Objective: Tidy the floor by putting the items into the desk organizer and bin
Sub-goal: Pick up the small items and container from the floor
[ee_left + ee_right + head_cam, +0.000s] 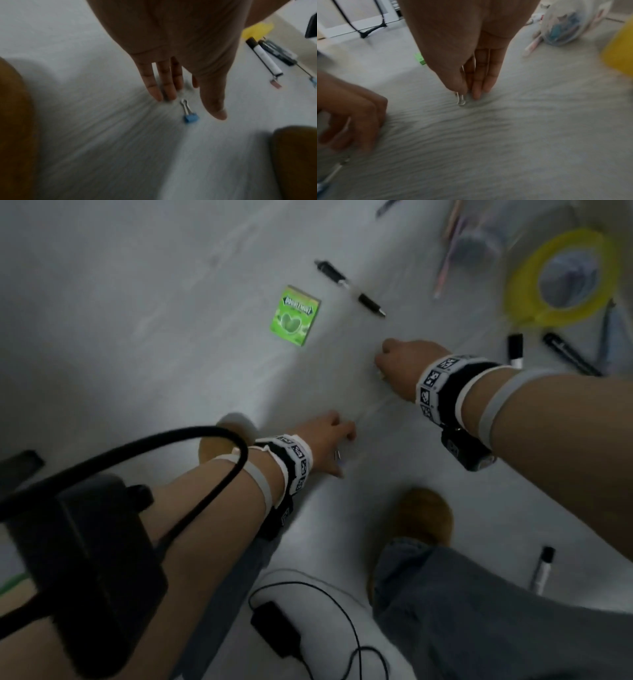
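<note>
My left hand (pixel 190 106) hovers just above a small blue binder clip (pixel 190 117) lying on the grey floor, fingers straight and spread, touching nothing. In the head view this hand (pixel 342 446) is low centre, with the clip (pixel 339 457) peeking out beside it. My right hand (pixel 467 93) pinches a silver paper clip (pixel 461 99) between thumb and fingers, right at the floor. A yellow bin (pixel 561 278) and a clear desk organizer (pixel 479 237) stand at the far right.
A green gum box (pixel 295 314) and a black pen (pixel 349 287) lie ahead on the floor. Markers (pixel 515 350) lie near the bin, another marker (pixel 543 570) behind my right leg. My brown shoes (pixel 424 515) and a cabled adapter (pixel 274 628) are close below.
</note>
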Motion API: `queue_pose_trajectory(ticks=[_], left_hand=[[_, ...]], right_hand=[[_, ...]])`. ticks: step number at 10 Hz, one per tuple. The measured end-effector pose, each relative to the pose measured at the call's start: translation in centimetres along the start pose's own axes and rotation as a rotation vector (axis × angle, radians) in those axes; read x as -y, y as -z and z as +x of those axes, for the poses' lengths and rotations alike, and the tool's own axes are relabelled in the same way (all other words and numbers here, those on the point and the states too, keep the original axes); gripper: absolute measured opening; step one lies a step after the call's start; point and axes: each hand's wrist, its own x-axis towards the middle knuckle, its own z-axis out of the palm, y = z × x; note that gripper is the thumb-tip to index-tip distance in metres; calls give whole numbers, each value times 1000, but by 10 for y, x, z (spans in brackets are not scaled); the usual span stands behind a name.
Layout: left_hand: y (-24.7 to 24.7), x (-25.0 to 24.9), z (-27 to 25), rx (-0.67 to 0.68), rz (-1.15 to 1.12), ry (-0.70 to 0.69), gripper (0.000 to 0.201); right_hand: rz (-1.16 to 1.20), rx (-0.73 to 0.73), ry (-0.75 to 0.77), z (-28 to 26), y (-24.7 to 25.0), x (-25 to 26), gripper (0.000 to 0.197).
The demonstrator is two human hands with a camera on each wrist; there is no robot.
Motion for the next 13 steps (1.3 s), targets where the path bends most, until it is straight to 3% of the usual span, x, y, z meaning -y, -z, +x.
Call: queue_pose_trajectory(ticks=[1, 2, 3, 4, 5, 6, 7, 9, 10, 11, 12, 13], left_hand=[[-18, -1, 0, -47, 130, -31, 70], [-20, -1, 2, -93, 153, -90, 44], [-18, 0, 8, -111, 174, -61, 32], [3, 5, 16, -193, 145, 2, 31], [36, 8, 25, -340, 111, -29, 20], [64, 12, 36, -406, 81, -9, 16], [85, 10, 44, -457, -99, 26, 16], [110, -2, 61, -548, -559, 186, 10], [124, -14, 73, -526, -833, 210, 9], [155, -36, 78, -469, -1295, 174, 11], [205, -62, 76, -462, -1473, 159, 14], [252, -86, 62, -444, -1555, 129, 27]], right_hand=[[119, -22, -46, -8, -26, 12, 52], [134, -46, -45, -11, -35, 16, 68], [82, -101, 0, -2, -33, 12, 74], [7, -109, 89, 4, -22, 11, 65], [-53, -48, 92, 19, -1, 9, 42], [35, -44, 51, 24, 13, 6, 20], [68, -61, -63, 28, 12, -10, 33], [333, -221, -142, 26, 23, -40, 23], [519, -396, -140, 23, 36, -52, 11], [724, -579, -143, 15, 67, -60, 7], [956, -680, -85, 4, 102, -71, 11], [968, -723, 10, -11, 136, -79, 13]])
